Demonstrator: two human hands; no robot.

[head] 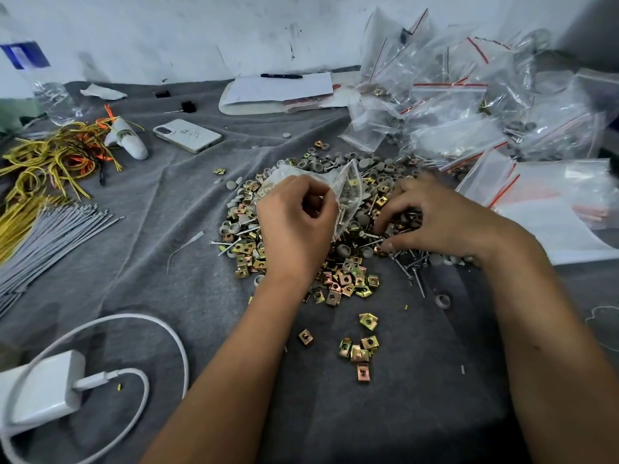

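The left hand (298, 226) pinches the clear bag (350, 184) open above the parts pile (345, 279) so the right hand (435, 222), fingers curled into the pile, can feed it; I cannot tell if it holds anything.

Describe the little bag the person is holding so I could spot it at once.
Start at the grey cloth over the table and find the heap of gold clips, screws and grey caps in its middle. Above that heap, the left hand pinches a small clear bag with screws inside. Unlike the clear bags piled at the far right, it alone is held in a hand.
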